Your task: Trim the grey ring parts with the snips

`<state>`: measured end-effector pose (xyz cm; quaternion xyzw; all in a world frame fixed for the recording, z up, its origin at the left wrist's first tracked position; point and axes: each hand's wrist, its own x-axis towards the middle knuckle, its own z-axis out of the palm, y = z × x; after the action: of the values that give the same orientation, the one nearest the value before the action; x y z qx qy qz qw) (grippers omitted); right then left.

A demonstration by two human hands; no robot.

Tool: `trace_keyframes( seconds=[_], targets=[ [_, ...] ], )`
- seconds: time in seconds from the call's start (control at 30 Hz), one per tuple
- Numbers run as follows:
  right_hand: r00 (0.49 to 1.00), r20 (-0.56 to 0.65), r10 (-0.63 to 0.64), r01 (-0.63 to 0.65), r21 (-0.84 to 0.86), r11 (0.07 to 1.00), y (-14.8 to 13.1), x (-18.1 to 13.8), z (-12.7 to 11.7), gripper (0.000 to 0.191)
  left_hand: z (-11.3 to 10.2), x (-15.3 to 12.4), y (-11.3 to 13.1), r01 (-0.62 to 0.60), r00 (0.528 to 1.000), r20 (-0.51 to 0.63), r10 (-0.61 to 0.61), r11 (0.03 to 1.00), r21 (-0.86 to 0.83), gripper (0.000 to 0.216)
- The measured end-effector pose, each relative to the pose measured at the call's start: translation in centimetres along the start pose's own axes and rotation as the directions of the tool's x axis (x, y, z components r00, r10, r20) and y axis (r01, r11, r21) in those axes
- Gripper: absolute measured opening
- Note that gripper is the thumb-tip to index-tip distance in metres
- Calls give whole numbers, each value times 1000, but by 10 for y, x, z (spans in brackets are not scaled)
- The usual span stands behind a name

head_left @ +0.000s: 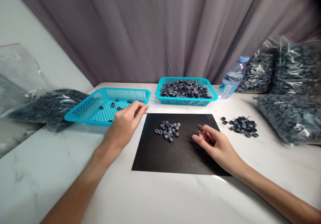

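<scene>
On the white bench, the left hand reaches forward and to the left, its arm running in from the lower left, and its fingertips are drawn together at the near rim of the left basket, a turquoise mesh tray holding only a few grey rings. Whether the left grip is pinched on a ring I cannot tell; the fingers are close together, with nothing plainly seen between them. The right hand rests on the right part of the black mat, palm turned partly up, its forearm coming in from the lower right. Its grip is clamped on a pair of tweezers, held between thumb and fingers, the tips pointing up and left toward the small heap of grey rings that lies near the middle of the mat's far half. The tweezers' tips are apart from that heap.

Behind the mat stands a second turquoise basket, filled with the same grey rings. To the right of the mat, on the bare bench, lies another loose pile of rings. A water bottle lies tilted behind it, next to clear bags of rings stacked at the right edge. Another bag lies left of the near-empty basket. A grey curtain hangs behind everything.
</scene>
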<state>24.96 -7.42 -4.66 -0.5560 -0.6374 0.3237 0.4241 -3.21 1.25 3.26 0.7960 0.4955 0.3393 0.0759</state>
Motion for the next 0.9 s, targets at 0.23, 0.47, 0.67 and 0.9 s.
trace_keyframes(
  seconds=[0.23,0.47,0.67,0.9],
  targets=[
    [1000,22,-6,6,6,1000,3,-1,1,39,-12,14,-25,148,985,-85,-151,988,-41,14],
    [999,36,-1,0,18,1000,2,-1,2,39,-16,12,-26,252,964,-120,-238,960,119,10],
    [999,37,-4,3,22,1000,3,-1,3,38,-12,12,-27,147,976,-202,-87,940,308,19],
    [999,40,-8,7,19,1000,1,0,3,37,8,-4,2,-511,848,-108,519,854,97,7]
  ],
)
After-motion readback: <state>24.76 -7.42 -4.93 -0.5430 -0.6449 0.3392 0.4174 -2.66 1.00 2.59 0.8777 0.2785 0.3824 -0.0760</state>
